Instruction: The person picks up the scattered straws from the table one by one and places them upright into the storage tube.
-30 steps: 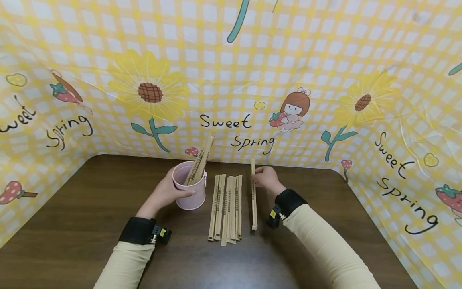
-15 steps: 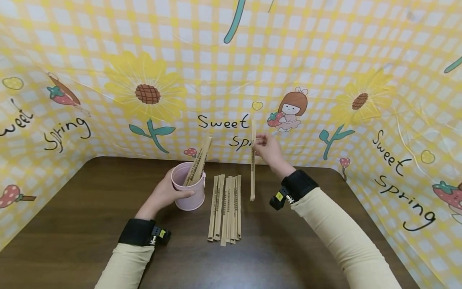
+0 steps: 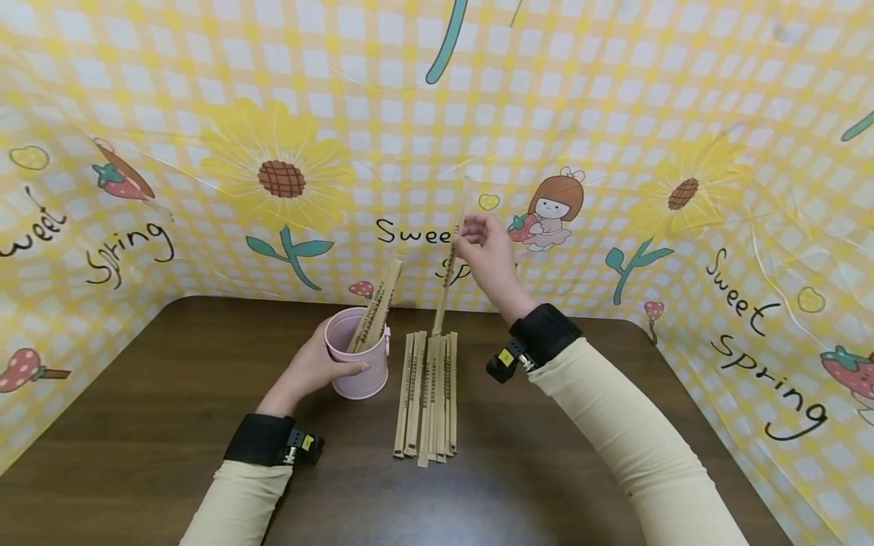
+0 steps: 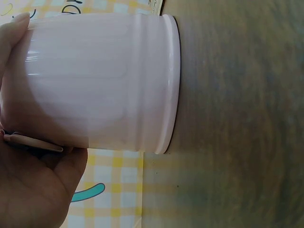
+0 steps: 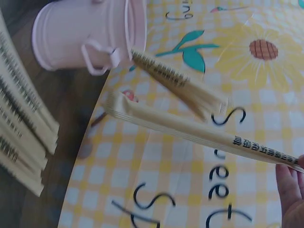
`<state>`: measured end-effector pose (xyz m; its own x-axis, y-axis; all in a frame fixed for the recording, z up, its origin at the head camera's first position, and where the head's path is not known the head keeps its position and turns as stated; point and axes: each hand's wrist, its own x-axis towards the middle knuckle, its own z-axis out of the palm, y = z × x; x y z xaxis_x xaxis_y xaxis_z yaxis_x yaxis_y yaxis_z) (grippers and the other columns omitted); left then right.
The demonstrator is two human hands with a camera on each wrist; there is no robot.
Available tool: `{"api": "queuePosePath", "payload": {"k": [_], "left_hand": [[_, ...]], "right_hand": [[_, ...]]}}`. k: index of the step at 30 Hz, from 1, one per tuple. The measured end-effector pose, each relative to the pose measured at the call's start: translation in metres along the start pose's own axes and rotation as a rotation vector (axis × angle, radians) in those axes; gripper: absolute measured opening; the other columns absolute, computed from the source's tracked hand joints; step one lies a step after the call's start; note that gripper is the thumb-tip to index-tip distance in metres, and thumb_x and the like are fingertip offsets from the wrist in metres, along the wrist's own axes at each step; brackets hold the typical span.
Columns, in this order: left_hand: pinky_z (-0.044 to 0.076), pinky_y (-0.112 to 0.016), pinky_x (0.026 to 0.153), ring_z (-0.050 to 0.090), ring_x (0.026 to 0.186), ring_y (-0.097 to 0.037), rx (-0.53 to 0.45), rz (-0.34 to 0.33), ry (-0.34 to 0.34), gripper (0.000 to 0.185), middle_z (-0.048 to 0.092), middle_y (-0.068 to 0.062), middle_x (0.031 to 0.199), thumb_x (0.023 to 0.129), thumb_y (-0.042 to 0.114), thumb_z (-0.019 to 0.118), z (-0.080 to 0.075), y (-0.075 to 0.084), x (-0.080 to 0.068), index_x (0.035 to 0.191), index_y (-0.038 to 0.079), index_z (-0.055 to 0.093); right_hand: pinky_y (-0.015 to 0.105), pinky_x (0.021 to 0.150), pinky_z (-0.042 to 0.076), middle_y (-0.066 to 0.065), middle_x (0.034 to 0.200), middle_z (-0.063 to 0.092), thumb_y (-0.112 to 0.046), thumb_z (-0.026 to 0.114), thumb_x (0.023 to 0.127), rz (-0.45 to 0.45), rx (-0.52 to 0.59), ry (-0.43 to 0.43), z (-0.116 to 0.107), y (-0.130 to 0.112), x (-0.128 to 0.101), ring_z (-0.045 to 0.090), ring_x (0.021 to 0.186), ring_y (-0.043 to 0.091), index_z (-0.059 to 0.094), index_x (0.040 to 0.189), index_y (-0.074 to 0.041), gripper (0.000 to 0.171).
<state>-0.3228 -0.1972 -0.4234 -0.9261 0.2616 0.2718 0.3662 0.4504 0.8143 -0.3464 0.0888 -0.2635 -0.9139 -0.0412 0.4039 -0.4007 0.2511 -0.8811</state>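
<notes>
A small pink bucket (image 3: 362, 371) stands upright on the table, tilted slightly if at all, with a few brown paper-wrapped straws (image 3: 378, 303) leaning out over its rim. My left hand (image 3: 317, 364) grips its side, thumb across the front; the left wrist view shows the bucket's smooth wall (image 4: 95, 80) and its base on the table. Raised beyond the row, my right hand (image 3: 488, 254) pinches one paper-wrapped straw (image 3: 447, 273) by its upper part. That straw slants, lower end down and left. In the right wrist view its free end (image 5: 118, 107) hangs close to the bucketed straws.
Several more wrapped straws (image 3: 426, 394) lie side by side in a row on the brown table (image 3: 560, 470), right of the bucket. A yellow checked cloth (image 3: 410, 152) with flowers and lettering rises behind and at both sides. The bucket has a small handle loop (image 5: 97, 57).
My right hand has lifted the wrapped straw from low over the table, right of the row, then moved it left and tilted it. The left hand and bucket have stayed put.
</notes>
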Motion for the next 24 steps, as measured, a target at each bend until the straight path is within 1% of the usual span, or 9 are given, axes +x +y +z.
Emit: {"api": "queuePosePath", "payload": {"k": [3,5,7,11,13,18,21,24], "left_hand": [[0.043,-0.059,0.111,0.053,0.134,-0.043,-0.009,-0.002,-0.001,0.089,0.054,-0.027,0.144,0.078,0.012,0.088,0.001,0.0,-0.001,0.151,0.0,0.04],[0.043,-0.059,0.111,0.053,0.134,-0.043,-0.013,-0.003,-0.001,0.089,0.054,-0.027,0.145,0.078,0.012,0.088,0.001,0.0,-0.001,0.152,0.0,0.039],[0.043,-0.059,0.111,0.053,0.134,-0.043,-0.014,-0.004,0.0,0.09,0.053,-0.027,0.145,0.078,0.012,0.088,0.0,0.0,-0.001,0.152,0.0,0.038],[0.042,-0.058,0.112,0.053,0.134,-0.042,-0.016,-0.006,0.001,0.09,0.054,-0.026,0.145,0.077,0.011,0.088,0.0,0.0,0.0,0.152,0.0,0.038],[0.042,-0.058,0.112,0.053,0.134,-0.042,-0.014,-0.011,0.001,0.09,0.054,-0.026,0.145,0.077,0.011,0.088,0.0,0.001,0.0,0.152,0.001,0.039],[0.043,-0.058,0.111,0.053,0.134,-0.043,-0.004,-0.026,-0.005,0.091,0.053,-0.026,0.145,0.078,0.014,0.088,0.0,0.001,-0.001,0.153,0.001,0.038],[0.043,-0.058,0.11,0.053,0.134,-0.043,0.001,-0.025,-0.003,0.091,0.053,-0.027,0.145,0.078,0.014,0.088,0.0,0.001,-0.001,0.153,0.001,0.037],[0.044,-0.058,0.11,0.053,0.133,-0.043,0.006,-0.024,0.002,0.09,0.053,-0.027,0.145,0.079,0.013,0.087,0.0,0.0,-0.001,0.153,0.0,0.037]], "right_hand": [[0.025,0.092,0.05,0.017,0.118,0.059,-0.001,0.06,0.098,-0.052,0.042,0.011,0.012,-0.002,-0.002,0.06,0.108,0.027,0.049,0.134,0.005,0.038],[0.026,0.092,0.049,0.016,0.116,0.059,0.0,0.06,0.098,-0.073,0.073,0.016,0.021,-0.003,-0.003,0.06,0.109,0.028,0.049,0.131,0.005,0.035],[0.025,0.091,0.05,0.016,0.116,0.059,0.0,0.06,0.098,-0.093,0.11,0.023,0.029,-0.004,-0.005,0.06,0.108,0.028,0.049,0.13,0.005,0.034],[0.023,0.089,0.049,0.014,0.113,0.059,0.0,0.06,0.099,-0.117,0.156,0.022,0.044,-0.004,-0.007,0.06,0.103,0.021,0.05,0.128,0.004,0.031],[0.023,0.089,0.048,0.013,0.112,0.058,0.001,0.06,0.098,-0.128,0.171,0.018,0.05,-0.003,-0.007,0.059,0.102,0.021,0.05,0.126,0.004,0.03],[0.022,0.088,0.048,0.016,0.112,0.059,0.002,0.06,0.098,-0.13,0.181,-0.01,0.066,0.002,-0.012,0.06,0.106,0.031,0.049,0.125,0.004,0.03],[0.027,0.09,0.05,0.018,0.114,0.059,0.002,0.06,0.098,-0.117,0.171,-0.052,0.074,0.008,-0.017,0.06,0.109,0.035,0.048,0.125,0.004,0.03],[0.036,0.095,0.052,0.021,0.115,0.059,0.003,0.06,0.098,-0.113,0.152,-0.088,0.082,0.016,-0.021,0.06,0.109,0.038,0.048,0.124,0.005,0.029]]}}
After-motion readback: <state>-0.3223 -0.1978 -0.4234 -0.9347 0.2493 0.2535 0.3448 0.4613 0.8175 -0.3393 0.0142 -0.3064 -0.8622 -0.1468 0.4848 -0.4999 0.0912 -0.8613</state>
